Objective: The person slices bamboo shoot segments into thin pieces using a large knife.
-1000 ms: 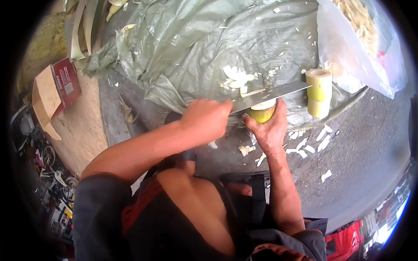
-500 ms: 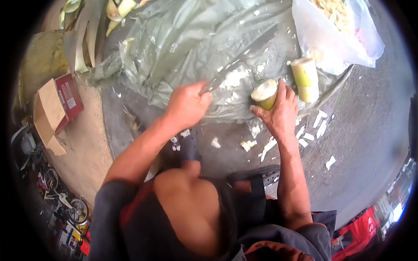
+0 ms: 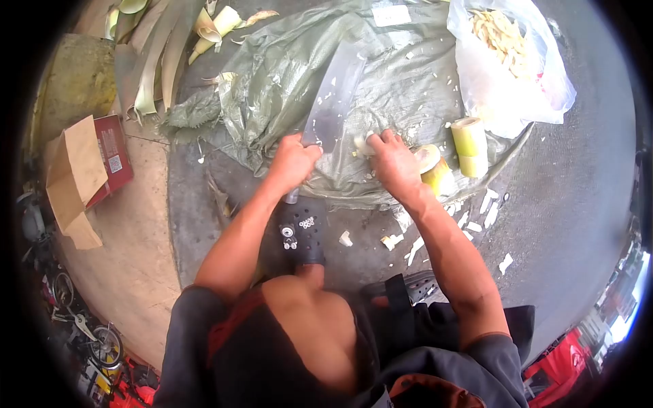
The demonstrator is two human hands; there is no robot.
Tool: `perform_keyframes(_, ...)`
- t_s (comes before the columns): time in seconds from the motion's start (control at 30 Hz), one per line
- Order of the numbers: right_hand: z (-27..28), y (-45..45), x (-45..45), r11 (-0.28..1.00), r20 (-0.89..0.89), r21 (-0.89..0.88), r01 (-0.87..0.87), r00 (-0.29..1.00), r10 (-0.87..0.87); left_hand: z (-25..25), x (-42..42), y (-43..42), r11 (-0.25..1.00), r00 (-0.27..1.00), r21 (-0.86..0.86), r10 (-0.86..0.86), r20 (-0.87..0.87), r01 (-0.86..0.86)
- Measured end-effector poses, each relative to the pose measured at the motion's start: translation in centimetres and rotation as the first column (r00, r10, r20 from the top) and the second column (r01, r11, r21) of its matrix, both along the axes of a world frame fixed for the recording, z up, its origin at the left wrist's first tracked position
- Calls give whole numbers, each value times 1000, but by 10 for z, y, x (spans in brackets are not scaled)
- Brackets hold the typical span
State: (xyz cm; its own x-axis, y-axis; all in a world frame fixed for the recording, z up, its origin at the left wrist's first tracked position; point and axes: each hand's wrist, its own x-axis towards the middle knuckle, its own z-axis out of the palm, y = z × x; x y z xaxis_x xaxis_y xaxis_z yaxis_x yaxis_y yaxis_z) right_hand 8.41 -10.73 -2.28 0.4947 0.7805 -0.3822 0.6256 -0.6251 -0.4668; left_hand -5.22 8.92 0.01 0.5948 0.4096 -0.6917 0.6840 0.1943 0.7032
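Observation:
My left hand [image 3: 294,163] is closed around the handle of a broad knife [image 3: 335,95], whose blade points away from me over the green plastic sheet [image 3: 272,95]. My right hand [image 3: 396,165] has its fingers pinched on a small pale piece of bamboo shoot [image 3: 362,145], partly hidden by the fingers. Just right of that hand, a cut bamboo shoot [image 3: 440,178] lies on its side, with a pale cut face toward the hand. A longer green-yellow bamboo shoot section [image 3: 469,146] stands farther right. White crumbs cling to the blade and sheet.
A plastic bag [image 3: 503,95] of pale strips sits at upper right. Long peeled husks [image 3: 153,61] lie at upper left, above an open cardboard box [image 3: 85,166]. White scraps [image 3: 490,207] are scattered over the ground, near my dark clogs [image 3: 303,231].
My right hand has let go of the cut bamboo shoot and moved left to a pale piece. The knife has swung left, its blade now turned flat side up.

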Motion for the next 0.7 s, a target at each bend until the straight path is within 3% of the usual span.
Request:
perform_keyframes(0.07,-6,1,-2,999,6,-32,-5,1000,5,-18,-2,8,997,1000,-74,29,-1,-29)
perform_keyframes(0.17,-5,2,-14,952,58,268,147,984,-168,-19,-2,17,988,999,-151,43,1,-43)
perform_keyframes(0.27,2,10,-21,935,93,279,217,963,-252,-19,-3,18,986,999,-166,35,17,-31)
perform_keyframes(0.47,-1,11,-10,982,-10,170,84,996,-83,-14,0,18,983,1000,-181,27,0,-27)
perform_keyframes(0.67,-8,-2,-14,959,-112,208,192,979,-172,-34,-9,19,988,998,-155,25,53,-17)
perform_keyframes(0.7,-11,-5,-16,912,-161,272,308,949,-272,-34,-11,17,981,995,-190,43,86,-26)
